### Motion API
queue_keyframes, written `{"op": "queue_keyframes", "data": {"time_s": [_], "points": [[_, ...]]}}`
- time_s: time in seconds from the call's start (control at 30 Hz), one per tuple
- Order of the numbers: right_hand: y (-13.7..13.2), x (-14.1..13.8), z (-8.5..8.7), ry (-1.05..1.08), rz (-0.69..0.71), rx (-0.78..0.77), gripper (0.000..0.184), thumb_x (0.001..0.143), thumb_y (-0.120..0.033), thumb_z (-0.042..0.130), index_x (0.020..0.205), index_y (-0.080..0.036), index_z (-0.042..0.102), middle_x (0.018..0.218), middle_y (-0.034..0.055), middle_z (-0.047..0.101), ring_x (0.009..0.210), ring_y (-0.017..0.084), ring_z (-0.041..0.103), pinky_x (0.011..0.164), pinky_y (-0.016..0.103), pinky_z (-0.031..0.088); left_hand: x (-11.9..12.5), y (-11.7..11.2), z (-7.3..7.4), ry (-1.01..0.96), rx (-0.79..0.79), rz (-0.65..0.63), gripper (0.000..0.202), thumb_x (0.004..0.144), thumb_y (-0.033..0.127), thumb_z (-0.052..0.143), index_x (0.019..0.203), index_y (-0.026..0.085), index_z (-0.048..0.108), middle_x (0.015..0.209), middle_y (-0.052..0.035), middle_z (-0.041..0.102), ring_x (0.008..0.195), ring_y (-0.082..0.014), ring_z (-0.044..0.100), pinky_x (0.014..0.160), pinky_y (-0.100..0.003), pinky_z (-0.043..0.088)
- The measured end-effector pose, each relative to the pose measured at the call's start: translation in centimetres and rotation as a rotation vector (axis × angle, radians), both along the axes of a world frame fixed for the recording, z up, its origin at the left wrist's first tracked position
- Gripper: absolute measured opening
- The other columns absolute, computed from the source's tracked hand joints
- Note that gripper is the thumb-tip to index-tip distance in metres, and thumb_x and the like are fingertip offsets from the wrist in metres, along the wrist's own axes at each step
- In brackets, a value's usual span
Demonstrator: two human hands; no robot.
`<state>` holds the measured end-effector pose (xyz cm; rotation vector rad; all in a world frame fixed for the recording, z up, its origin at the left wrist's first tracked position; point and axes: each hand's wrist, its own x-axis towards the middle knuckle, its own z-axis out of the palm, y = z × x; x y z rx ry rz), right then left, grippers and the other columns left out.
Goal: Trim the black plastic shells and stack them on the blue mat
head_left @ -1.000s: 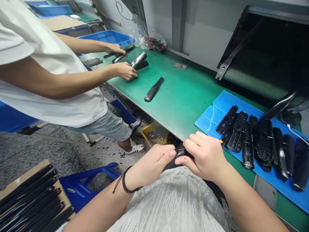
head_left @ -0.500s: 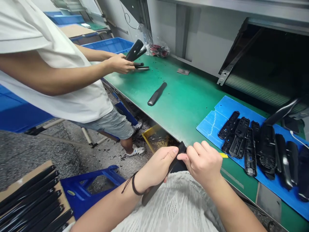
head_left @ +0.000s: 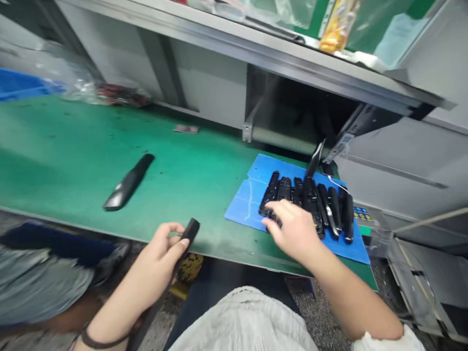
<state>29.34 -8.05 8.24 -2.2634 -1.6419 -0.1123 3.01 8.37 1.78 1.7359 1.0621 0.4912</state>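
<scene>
My left hand [head_left: 166,258] is closed around a long black plastic part [head_left: 191,228], whose upper end sticks out past my fingers near the table's front edge. Over the blue sheet, my right hand [head_left: 294,231] reaches in with thumb and forefinger apart at the nearest black plastic shells [head_left: 272,192]. A small yellow end of a slim tool [head_left: 315,225] shows at the far side of this hand; the rest is hidden by the hand. Whether my fingertips touch a shell cannot be made out.
Another black part [head_left: 129,183] lies on the green table [head_left: 204,180] to the left. The blue sheet [head_left: 239,202] carries several black shells. A metal shelf [head_left: 219,44] runs above the table. A co-worker's leg [head_left: 40,282] is at the lower left.
My view has swung right. My hands have parted: the right, with the yellow tool, has moved over the shells on the blue sheet, while the left keeps the black part.
</scene>
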Motion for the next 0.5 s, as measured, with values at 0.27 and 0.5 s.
{"op": "queue_keyframes", "data": {"time_s": [0.27,0.5], "points": [[2.4,19.5,2.6,0.056,-0.633,-0.044,0.042,0.109,-0.045,0.047,0.125,-0.010,0.066,0.131,0.0106,0.065,0.110,0.020,0.068,0.100,0.040,0.051,6.2,13.2,-0.3,0.386,0.683,0.059,0.028,0.092,0.042,0.063,0.105,0.018,0.057,0.070,-0.0024,0.058,0.060,-0.0216,0.057,0.059,-0.029,0.040],[5.9,23.4,2.2,0.297,-0.564,0.212,0.035,0.102,-0.042,0.064,0.130,-0.021,0.064,0.133,0.0097,0.065,0.112,0.022,0.066,0.095,0.044,0.059,7.5,19.3,1.9,0.377,0.945,0.197,0.033,0.098,0.038,0.053,0.110,0.010,0.066,0.138,-0.0252,0.054,0.128,-0.0494,0.047,0.095,-0.056,0.042]]}}
